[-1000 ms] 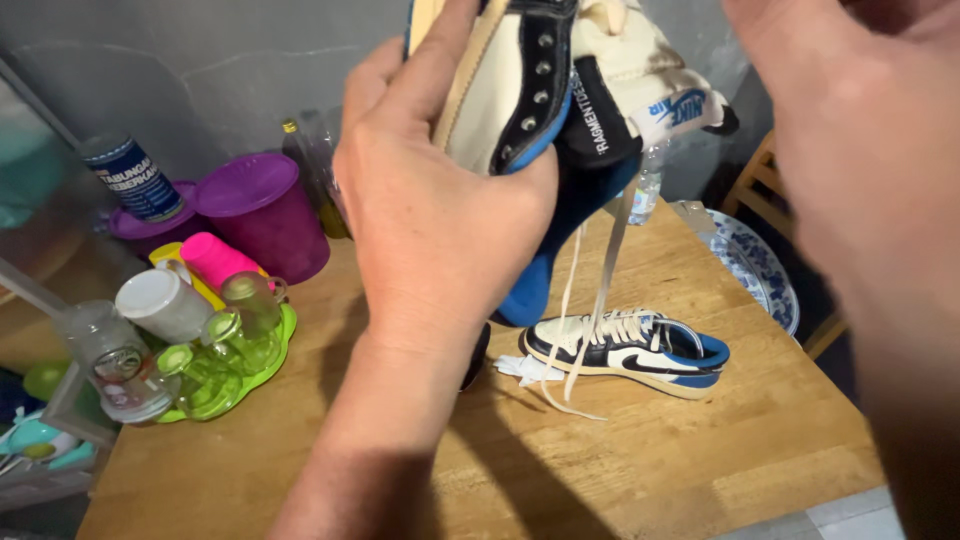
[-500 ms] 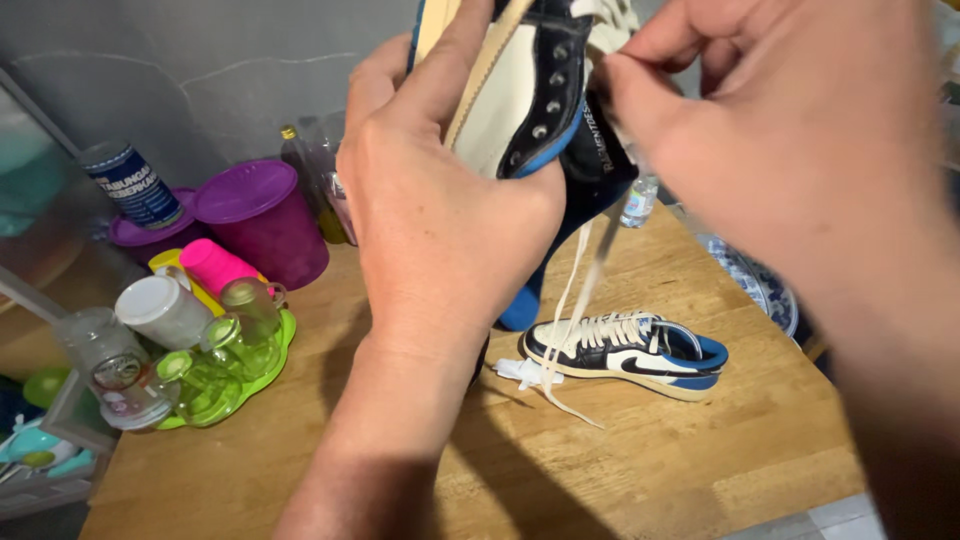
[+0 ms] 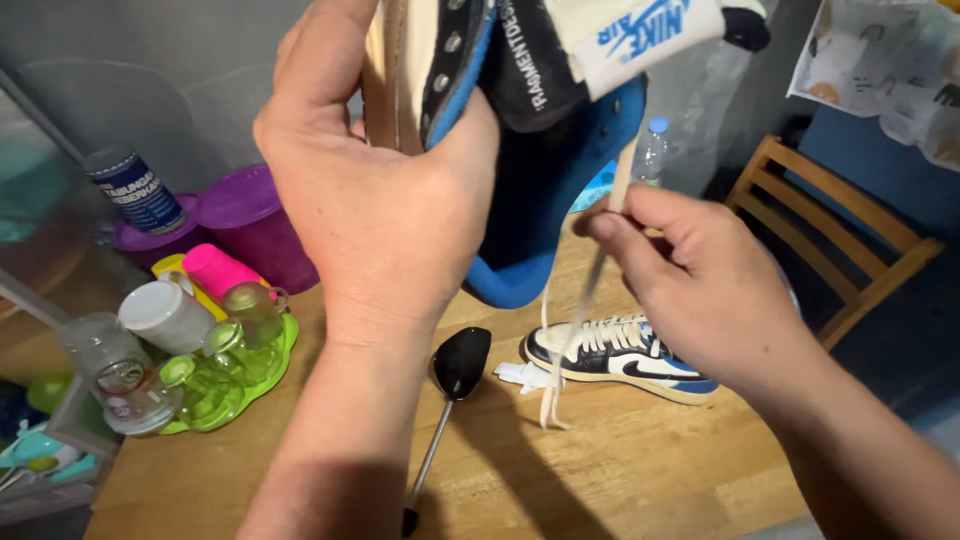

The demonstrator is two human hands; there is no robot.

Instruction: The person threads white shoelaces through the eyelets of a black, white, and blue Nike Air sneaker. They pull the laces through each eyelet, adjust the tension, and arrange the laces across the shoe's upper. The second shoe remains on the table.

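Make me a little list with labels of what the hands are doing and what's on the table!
left hand: holds up a blue, black and cream sneaker
right hand: pinches that sneaker's cream lace
wooden table: second sneaker lying flat, black shoe tree
left side: green tray of cups, purple tub
right side: wooden chair

Bare forearms, no sleeves, unadorned hands

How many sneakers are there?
2: one sneaker held up in the left hand, one lying on the table at. Others may be out of view.
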